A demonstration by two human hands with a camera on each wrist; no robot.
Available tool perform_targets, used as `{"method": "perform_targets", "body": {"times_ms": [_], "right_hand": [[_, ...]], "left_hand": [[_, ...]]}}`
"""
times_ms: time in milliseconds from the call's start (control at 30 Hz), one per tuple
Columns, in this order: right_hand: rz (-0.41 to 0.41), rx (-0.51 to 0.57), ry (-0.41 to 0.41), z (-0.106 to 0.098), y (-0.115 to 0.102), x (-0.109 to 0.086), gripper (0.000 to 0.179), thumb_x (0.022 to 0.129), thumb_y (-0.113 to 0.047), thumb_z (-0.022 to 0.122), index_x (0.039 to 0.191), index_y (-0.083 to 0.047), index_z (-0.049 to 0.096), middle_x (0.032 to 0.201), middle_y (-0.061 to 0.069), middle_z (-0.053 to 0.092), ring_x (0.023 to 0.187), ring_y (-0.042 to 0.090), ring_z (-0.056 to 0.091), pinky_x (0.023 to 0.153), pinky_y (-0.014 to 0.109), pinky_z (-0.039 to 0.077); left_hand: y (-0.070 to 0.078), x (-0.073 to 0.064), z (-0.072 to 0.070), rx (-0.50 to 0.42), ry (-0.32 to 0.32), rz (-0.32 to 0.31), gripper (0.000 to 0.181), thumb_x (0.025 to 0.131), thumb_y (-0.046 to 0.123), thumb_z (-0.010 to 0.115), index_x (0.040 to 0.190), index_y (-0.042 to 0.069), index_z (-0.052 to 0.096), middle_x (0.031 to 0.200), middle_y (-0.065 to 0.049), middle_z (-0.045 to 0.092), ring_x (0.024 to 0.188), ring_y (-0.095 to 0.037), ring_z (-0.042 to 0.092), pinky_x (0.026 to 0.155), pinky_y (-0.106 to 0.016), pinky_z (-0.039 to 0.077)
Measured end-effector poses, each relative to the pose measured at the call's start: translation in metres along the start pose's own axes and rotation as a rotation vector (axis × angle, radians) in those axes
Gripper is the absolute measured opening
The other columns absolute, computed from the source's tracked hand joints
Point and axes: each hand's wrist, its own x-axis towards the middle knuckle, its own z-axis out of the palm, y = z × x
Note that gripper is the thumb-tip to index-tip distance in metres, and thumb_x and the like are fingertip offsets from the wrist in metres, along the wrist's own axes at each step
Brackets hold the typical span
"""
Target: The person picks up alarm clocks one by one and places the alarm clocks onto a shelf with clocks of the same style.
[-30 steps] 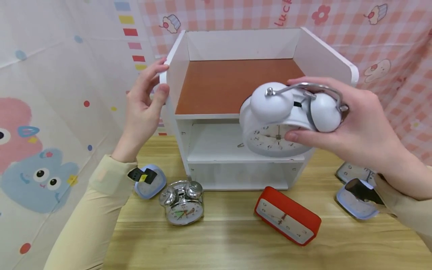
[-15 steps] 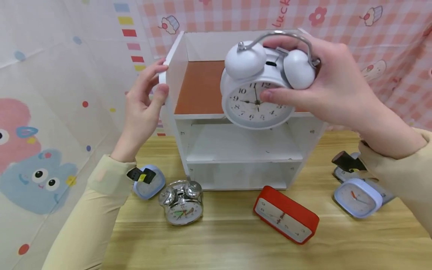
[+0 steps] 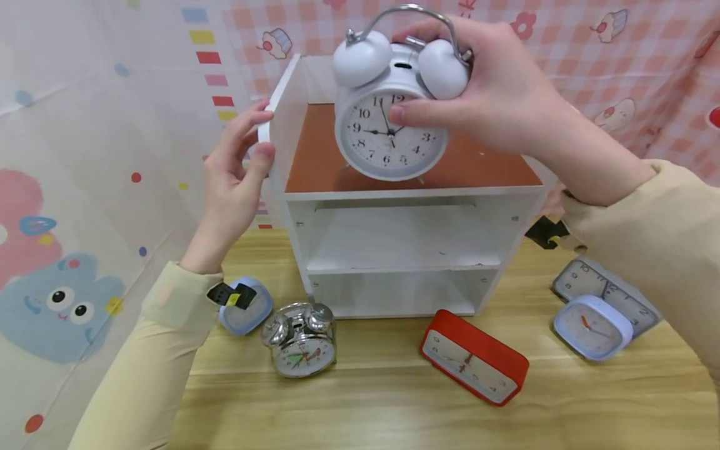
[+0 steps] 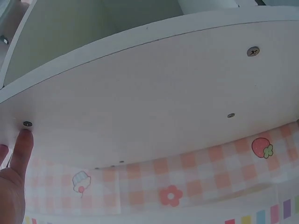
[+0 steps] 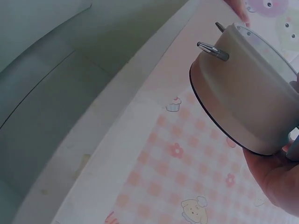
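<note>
My right hand [image 3: 495, 87] grips a white twin-bell alarm clock [image 3: 371, 147] from its right side, thumb across the dial, with the other fingers mostly hidden behind it. The clock hangs over the brown top of a white shelf unit [image 3: 413, 190], its dial toward me. The right wrist view shows two metal feet under the clock [image 5: 243, 88], apart from the shelf. My left hand [image 3: 233, 165] rests its fingertips and thumb against the outer edge of the unit's left side panel; in the left wrist view, a fingertip [image 4: 25, 140] touches the panel's outer face by a screw.
On the wooden table [image 3: 365, 400] stand a silver twin-bell clock [image 3: 304, 344], a red rectangular clock [image 3: 475, 356] and a blue clock [image 3: 247, 306] at left. Another blue clock [image 3: 593, 328] overlaps a grey clock [image 3: 602, 290] at right. A checked cloth [image 3: 568, 37] hangs behind the shelf.
My right hand has carried the white alarm clock up and leftward, from the shelf's front right to over its brown top. My left hand stays at the side panel.
</note>
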Motion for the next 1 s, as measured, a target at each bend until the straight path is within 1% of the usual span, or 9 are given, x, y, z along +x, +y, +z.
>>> {"method": "perform_targets", "body": {"times_ms": [67,133,233,267,333,500,667,867,1000], "right_hand": [[-0.012,-0.005,-0.021,0.002,-0.003,0.007,0.057,0.089,-0.024,0.085,0.141,-0.019,0.063,0.132,0.001,0.066,0.108,0.012,0.059,0.089,0.014,0.055],[-0.003,0.000,-0.036,0.003,-0.005,0.014,0.058,0.089,-0.025,0.085,0.142,-0.017,0.062,0.131,0.002,0.066,0.108,0.013,0.058,0.088,0.015,0.054],[0.035,0.016,-0.065,0.005,-0.007,0.024,0.061,0.089,-0.028,0.085,0.143,-0.018,0.061,0.132,0.003,0.065,0.109,0.016,0.058,0.088,0.017,0.054],[0.051,0.024,-0.075,0.006,-0.007,0.027,0.062,0.089,-0.029,0.085,0.144,-0.019,0.060,0.133,0.003,0.065,0.110,0.016,0.058,0.090,0.019,0.055],[0.067,0.039,-0.098,0.008,-0.007,0.033,0.063,0.089,-0.029,0.085,0.145,-0.019,0.059,0.135,0.004,0.064,0.113,0.017,0.058,0.093,0.021,0.056],[0.112,0.115,-0.137,0.012,-0.005,0.047,0.066,0.087,-0.027,0.087,0.145,-0.017,0.059,0.135,0.003,0.063,0.114,0.017,0.059,0.094,0.022,0.057],[0.131,0.131,-0.176,0.017,-0.004,0.053,0.065,0.086,-0.028,0.088,0.144,-0.018,0.060,0.131,0.003,0.064,0.113,0.018,0.059,0.095,0.024,0.057],[0.124,0.148,-0.216,0.023,-0.006,0.057,0.062,0.086,-0.028,0.088,0.141,-0.018,0.061,0.128,0.003,0.067,0.112,0.018,0.060,0.096,0.026,0.056],[0.142,0.142,-0.231,0.026,-0.007,0.062,0.062,0.086,-0.030,0.088,0.141,-0.017,0.061,0.127,0.002,0.067,0.111,0.017,0.060,0.095,0.026,0.056]], "left_hand": [[0.000,-0.001,-0.001,0.001,0.005,-0.006,0.041,0.108,0.016,0.056,0.147,0.002,0.053,0.163,-0.006,0.051,0.136,-0.028,0.061,0.085,-0.013,0.056],[0.000,-0.001,-0.002,0.005,0.010,-0.010,0.041,0.108,0.017,0.056,0.147,0.002,0.053,0.163,-0.005,0.051,0.137,-0.028,0.061,0.087,-0.013,0.057],[0.000,-0.001,-0.002,0.014,0.008,-0.015,0.042,0.108,0.018,0.057,0.148,0.003,0.053,0.163,-0.004,0.050,0.137,-0.030,0.061,0.088,-0.012,0.057],[0.000,-0.001,-0.002,0.017,0.008,-0.017,0.042,0.108,0.018,0.057,0.148,0.004,0.053,0.163,-0.004,0.050,0.138,-0.030,0.061,0.090,-0.011,0.057],[0.001,-0.001,-0.001,0.018,0.008,-0.022,0.042,0.108,0.017,0.056,0.148,0.004,0.053,0.163,-0.004,0.050,0.138,-0.031,0.061,0.088,-0.011,0.058],[0.002,0.000,0.001,0.013,0.010,-0.032,0.041,0.108,0.014,0.056,0.148,0.004,0.053,0.163,-0.003,0.050,0.139,-0.030,0.061,0.093,-0.012,0.058],[0.001,0.000,0.002,0.004,0.005,-0.033,0.042,0.108,0.015,0.056,0.148,0.004,0.053,0.163,-0.001,0.050,0.140,-0.029,0.060,0.099,-0.015,0.058],[0.001,0.000,0.002,-0.009,0.002,-0.024,0.044,0.109,0.021,0.057,0.149,0.004,0.053,0.164,-0.002,0.050,0.140,-0.028,0.060,0.100,-0.017,0.059],[0.001,0.000,0.003,-0.007,-0.001,-0.015,0.044,0.109,0.021,0.056,0.149,0.004,0.052,0.164,-0.003,0.049,0.140,-0.027,0.060,0.101,-0.016,0.058]]}}
